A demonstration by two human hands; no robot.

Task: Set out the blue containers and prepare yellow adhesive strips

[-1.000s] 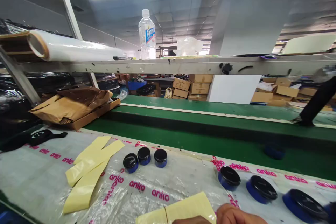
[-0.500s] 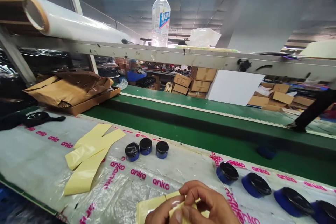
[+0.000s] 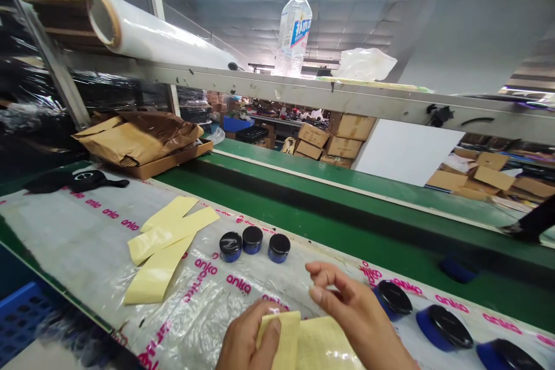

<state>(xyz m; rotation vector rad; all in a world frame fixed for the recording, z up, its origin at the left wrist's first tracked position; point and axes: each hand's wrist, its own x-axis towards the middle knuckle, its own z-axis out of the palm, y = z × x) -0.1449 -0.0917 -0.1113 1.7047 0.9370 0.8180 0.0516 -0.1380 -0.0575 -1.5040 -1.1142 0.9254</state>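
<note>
At the bottom middle, my left hand (image 3: 245,338) grips a pale yellow label sheet (image 3: 287,332), thumb pressed on its front. Another yellow sheet (image 3: 323,344) lies flat beneath, partly behind my right wrist. My right hand (image 3: 353,309) is raised to the right of the sheets, thumb and forefinger apart; nothing can be made out between them. Beyond it stand three small round blue containers with glossy black tops, the nearest a container (image 3: 278,247) left of my fingertips. More such containers, including one container (image 3: 393,299), form a row beside my right wrist.
Loose yellow strips (image 3: 167,243) lie crossed on the plastic-covered table (image 3: 104,243). Behind runs a green conveyor belt (image 3: 260,196) with one dark blue container (image 3: 458,270) on it. A shelf rail above bears a bottle (image 3: 296,32) and a film roll (image 3: 160,34). Brown packaging (image 3: 139,139) sits back left.
My hands were together over the yellow sheet; now the right hand has lifted away to the right with its fingers opened. The left still grips the sheet. The view has turned slightly left.
</note>
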